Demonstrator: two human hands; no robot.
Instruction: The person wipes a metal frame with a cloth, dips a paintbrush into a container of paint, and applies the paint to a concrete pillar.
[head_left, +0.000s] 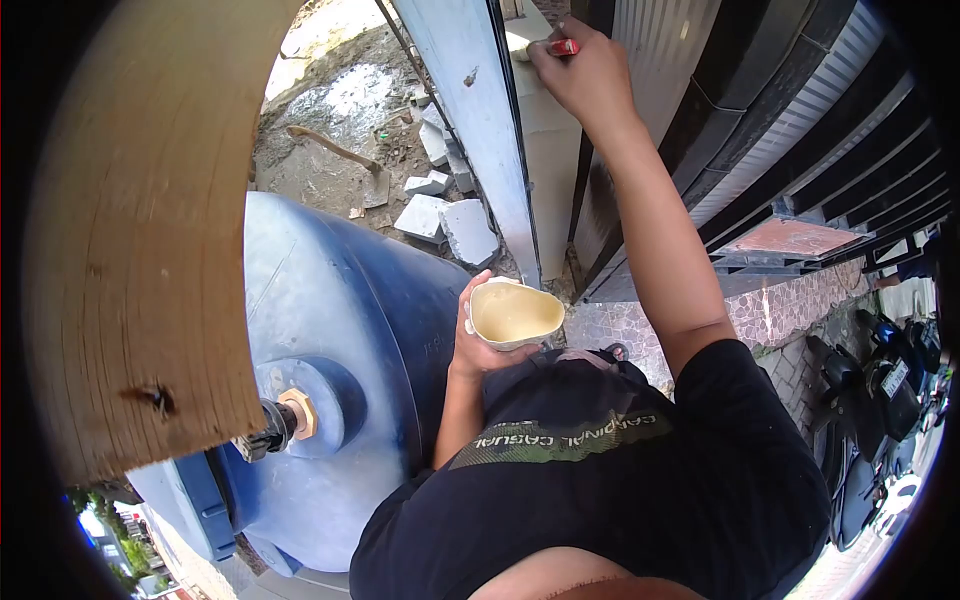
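My left hand (476, 335) is wrapped around a cut-off plastic container (515, 311) with cream-coloured paint inside, held in front of my body beside the blue tank. My right arm is stretched far forward. In its closed right hand (590, 75) is a paintbrush with a red handle (563, 47); its bristle end is mostly hidden by the fingers. The brush is up against a pale narrow wall (550, 140) between a white post (475, 90) and dark metal panels.
A big blue tank (340, 270) with a pipe fitting (297, 413) stands at my left, and a wooden beam (150, 240) crosses close by. Broken grey blocks (468, 230) and a hoe (335, 148) lie on the dirt. Motorcycles (880, 370) are parked at the right beyond black railings.
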